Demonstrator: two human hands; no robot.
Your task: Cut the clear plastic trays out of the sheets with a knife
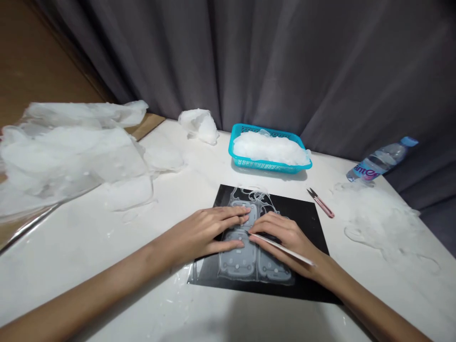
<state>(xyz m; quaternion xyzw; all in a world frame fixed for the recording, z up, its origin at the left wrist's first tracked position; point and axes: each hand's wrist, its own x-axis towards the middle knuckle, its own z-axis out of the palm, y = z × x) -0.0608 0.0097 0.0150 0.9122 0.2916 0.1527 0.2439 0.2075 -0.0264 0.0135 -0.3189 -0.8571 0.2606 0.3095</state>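
Note:
My left hand (213,228) lies with fingers spread over a translucent, rubbery sheet, pressing it against a black mat (309,218). The sheet (238,256) carries rounded rectangular shapes with small holes and round studs. In my right hand (285,237) is a slim pale pen-like tool (281,247), pinched near its dark tip. That tip meets the sheet between the shapes, close to my left fingertips; its exact kind cannot be made out. Thin clear trimmed strips (258,194) curl along the sheet's upper edge. Part of the sheet is hidden under both hands.
Behind the mat stands a blue basket (270,167) heaped with translucent pieces. Pink thread snips (322,204) lie right of the mat. Farther right are a tilted water bottle (381,161) and clear scraps (384,218). Bagged translucent material (71,156) covers the left; a crumpled bag (199,124) sits behind.

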